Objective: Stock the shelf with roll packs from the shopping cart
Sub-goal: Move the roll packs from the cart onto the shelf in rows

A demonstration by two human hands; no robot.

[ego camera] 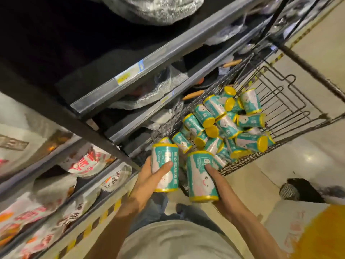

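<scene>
- Head view, left hand (149, 179): fingers (164, 168) wrapped around the side of one teal-and-white roll pack (165, 165) with yellow end bands; pack upright, raised just in front of the cart's near corner.
- Right hand (217, 176): fingers (211, 170) clamped on a second roll pack (201, 177) of the same print, upright, slightly tilted, just beside the first; the two packs apart.
- Both forearms reach forward from a grey shirt (175, 240).
- Wire shopping cart (291, 101) stands ahead of the hands; a loose heap of matching roll packs (225, 124) lies in its near half, far half bare mesh.
- Shelf (130, 75), left of the cart: grey-edged tiers with yellow price labels, holding silvery wrapped goods; contents are blurred.
- Lower left tiers hold white bags with red print (87, 159).
- Pale floor (308, 161) under the cart, with a yellow-and-black striped strip along the shelf base.
</scene>
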